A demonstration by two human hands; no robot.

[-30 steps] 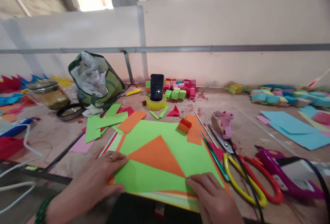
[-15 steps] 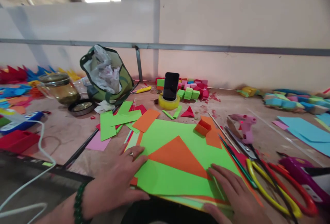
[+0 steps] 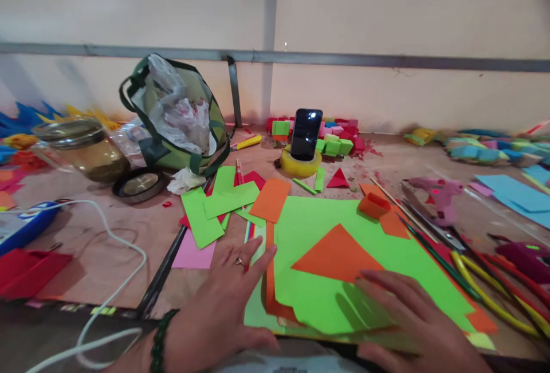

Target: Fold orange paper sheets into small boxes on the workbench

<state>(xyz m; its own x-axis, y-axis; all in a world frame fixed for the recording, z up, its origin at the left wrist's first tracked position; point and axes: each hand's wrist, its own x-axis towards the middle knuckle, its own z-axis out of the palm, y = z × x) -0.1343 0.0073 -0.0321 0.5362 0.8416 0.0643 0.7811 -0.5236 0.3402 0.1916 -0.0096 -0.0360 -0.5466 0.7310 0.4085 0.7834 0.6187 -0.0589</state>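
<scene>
A brown work table [image 3: 391,167] strewn with coloured paper. On it, nearest the viewer, lies a bright green sheet [image 3: 313,212] over other papers; behind and to its left, a green bag [image 3: 167,156] leans, stuffed with plastic. The left hand [image 3: 223,298] is spread at the pile's left edge, thumb apart. The right hand [image 3: 421,315] has its fingers stretched out over the sheet's near right part, thumb apart; contact is impossible to tell. Flat on the green sheet, an orange triangle [image 3: 337,255] has its right corner by the right fingertips. Beyond, a phone [image 3: 306,132] stands in a tape roll [image 3: 301,165]. Smallest, an orange paper box [image 3: 373,205].
</scene>
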